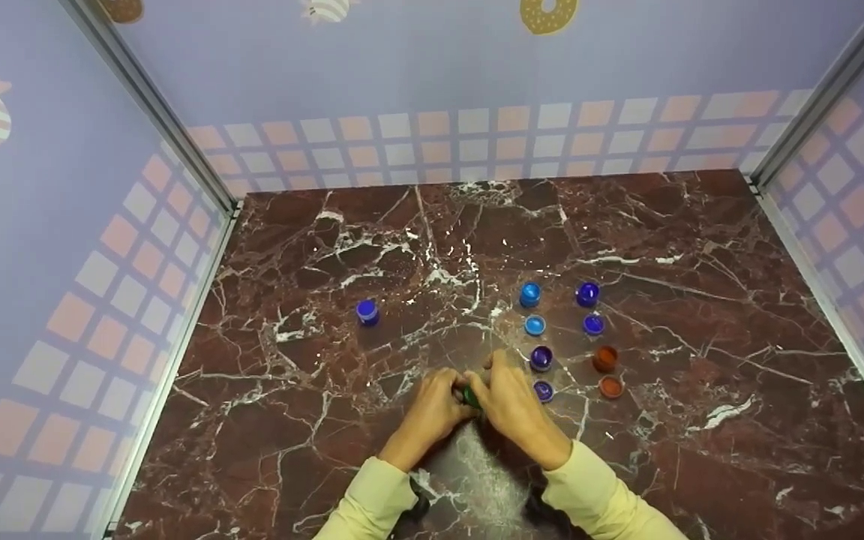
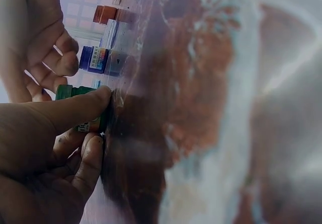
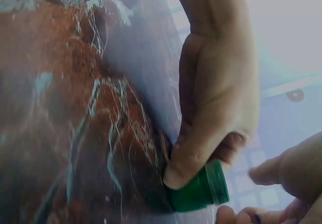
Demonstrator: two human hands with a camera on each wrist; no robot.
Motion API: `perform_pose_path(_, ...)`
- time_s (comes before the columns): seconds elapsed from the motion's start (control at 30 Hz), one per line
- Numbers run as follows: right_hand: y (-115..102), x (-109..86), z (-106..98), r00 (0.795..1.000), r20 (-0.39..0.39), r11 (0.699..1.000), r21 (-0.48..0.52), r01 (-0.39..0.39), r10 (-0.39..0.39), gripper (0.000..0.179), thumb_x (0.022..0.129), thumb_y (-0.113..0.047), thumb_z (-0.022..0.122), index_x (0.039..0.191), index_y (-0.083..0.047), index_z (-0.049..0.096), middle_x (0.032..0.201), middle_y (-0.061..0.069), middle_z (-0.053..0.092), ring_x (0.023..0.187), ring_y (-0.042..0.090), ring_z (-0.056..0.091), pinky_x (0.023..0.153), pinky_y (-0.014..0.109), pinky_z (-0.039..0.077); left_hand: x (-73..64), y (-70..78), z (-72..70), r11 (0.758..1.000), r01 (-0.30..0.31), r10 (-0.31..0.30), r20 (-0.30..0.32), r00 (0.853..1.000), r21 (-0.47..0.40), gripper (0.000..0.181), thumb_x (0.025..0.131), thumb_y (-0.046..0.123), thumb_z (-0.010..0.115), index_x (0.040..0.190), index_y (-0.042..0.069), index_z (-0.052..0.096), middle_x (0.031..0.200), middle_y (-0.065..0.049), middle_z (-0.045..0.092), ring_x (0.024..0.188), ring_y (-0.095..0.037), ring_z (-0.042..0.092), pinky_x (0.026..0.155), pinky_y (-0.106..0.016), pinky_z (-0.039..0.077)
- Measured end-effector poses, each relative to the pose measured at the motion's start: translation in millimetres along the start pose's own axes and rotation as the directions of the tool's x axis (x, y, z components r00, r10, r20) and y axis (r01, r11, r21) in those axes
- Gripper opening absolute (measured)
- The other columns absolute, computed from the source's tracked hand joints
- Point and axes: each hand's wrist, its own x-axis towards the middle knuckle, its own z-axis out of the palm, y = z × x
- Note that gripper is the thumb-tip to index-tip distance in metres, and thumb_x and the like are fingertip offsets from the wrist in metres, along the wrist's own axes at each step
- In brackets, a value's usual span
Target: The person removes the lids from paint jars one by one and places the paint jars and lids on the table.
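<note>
My left hand (image 1: pixel 432 409) grips a small green paint jar (image 3: pixel 193 194) low on its body, thumb along one side and fingers along the other. The jar stands upright at the tabletop, its green top (image 2: pixel 64 91) facing up. Close over that top is my right hand (image 3: pixel 297 178), its thumb and fingers spread loosely and apart from the jar. To the right of my hands stand an open purple jar (image 1: pixel 541 358) and, below it, its lid (image 1: pixel 543 391). Further right are an orange-brown jar (image 1: pixel 606 358) and its lid (image 1: pixel 611 386).
Behind these stand a light blue jar (image 1: pixel 530 294) with its lid (image 1: pixel 535 325) and a dark blue jar (image 1: pixel 588 294) with its lid (image 1: pixel 593 324). A capped blue jar (image 1: pixel 367 312) stands alone on the left. Patterned panels (image 1: pixel 432 75) border the marbled table (image 1: pixel 289 450).
</note>
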Motion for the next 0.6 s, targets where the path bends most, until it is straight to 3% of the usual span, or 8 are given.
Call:
perform_pose_path(0.1, -4, -2.4, 5, 1.000, 0.009, 0.997, -0.076, -0.004, 0.004, 0.028, 0.096, -0.021, 0.074, 0.096, -0.002, 0.052, 0.075, 0.009, 0.060, 0.066, 0.032, 0.066, 0.054, 0.043, 0.052, 0.4, -0.8, -0.3, 1.000, -0.020, 0.020, 0.007, 1.000, 0.008, 0.034, 0.071, 0.011, 0.092, 0.079, 0.005, 0.060, 0.077, -0.002, 0.057, 0.074, -0.016, 0.052, 0.072, -0.035, 0.048)
perform_pose_path(0.27, -13, -7.3, 13, 0.999, -0.019, 0.967, -0.253, 0.026, -0.032, 0.036, 0.089, -0.022, 0.081, 0.088, -0.002, 0.051, 0.082, 0.014, 0.055, 0.065, 0.041, 0.065, 0.053, 0.049, 0.053, 0.5, -1.4, -0.3, 0.999, -0.042, 0.041, 0.009, 0.999, 0.009, 0.018, 0.080, -0.001, 0.081, 0.085, 0.003, 0.064, 0.082, -0.004, 0.061, 0.075, -0.019, 0.058, 0.072, -0.036, 0.052)
perform_pose_path(0.43, -18, -10.3, 19, 0.995, -0.047, 0.919, -0.389, 0.064, -0.089, 0.039, 0.083, -0.020, 0.086, 0.087, 0.000, 0.053, 0.083, 0.015, 0.053, 0.062, 0.040, 0.064, 0.049, 0.048, 0.053, -0.2, -2.0, 0.5, 0.998, -0.063, 0.063, -0.007, 0.998, 0.010, 0.016, 0.077, -0.005, 0.076, 0.088, 0.002, 0.066, 0.083, -0.005, 0.063, 0.081, -0.026, 0.061, 0.076, -0.039, 0.053)
perform_pose_path(0.6, -19, -9.1, 20, 0.986, -0.034, 0.894, -0.427, 0.133, -0.162, 0.034, 0.082, -0.012, 0.084, 0.082, 0.001, 0.053, 0.081, 0.013, 0.050, 0.058, 0.035, 0.063, 0.048, 0.044, 0.053, -0.8, -3.7, 1.6, 0.995, -0.098, 0.099, -0.038, 0.994, 0.026, 0.021, 0.071, -0.005, 0.078, 0.086, 0.002, 0.065, 0.081, -0.005, 0.062, 0.082, -0.027, 0.061, 0.078, -0.041, 0.051)
